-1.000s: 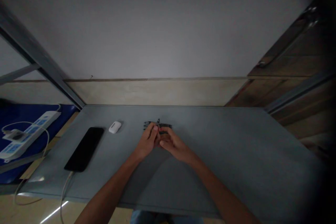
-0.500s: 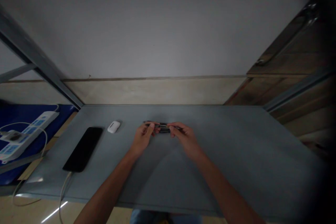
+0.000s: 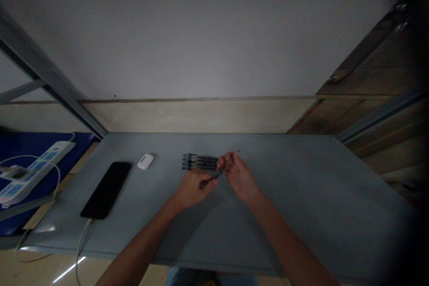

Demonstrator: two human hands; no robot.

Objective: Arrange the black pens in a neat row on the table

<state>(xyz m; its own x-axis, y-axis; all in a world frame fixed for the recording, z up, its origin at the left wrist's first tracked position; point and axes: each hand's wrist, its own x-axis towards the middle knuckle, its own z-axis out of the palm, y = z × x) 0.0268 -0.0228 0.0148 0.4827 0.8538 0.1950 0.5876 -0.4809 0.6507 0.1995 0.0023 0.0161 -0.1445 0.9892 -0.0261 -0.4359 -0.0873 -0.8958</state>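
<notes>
Several slim dark pens [image 3: 197, 161] lie side by side in a row on the grey table, their right ends partly behind my right hand. In front of the row, a dark pen [image 3: 220, 173] slants up to the right between my hands. My left hand [image 3: 191, 189] is closed on its lower end, thumb along it. My right hand [image 3: 240, 178] has its fingers curled around the upper part, and a dark tip shows beyond them.
On the left of the table [image 3: 301, 214] lie a black phone [image 3: 106, 191] with a charging cable [image 3: 80, 243] and a white earbud case [image 3: 145, 161]. A power strip [image 3: 36, 172] sits on a blue surface beyond the left edge. Metal posts [image 3: 72, 103] frame the table.
The pen, held level over the row before, is now tilted and nearer to me. My left hand has moved right and closer, my right hand has turned, and the row is more exposed.
</notes>
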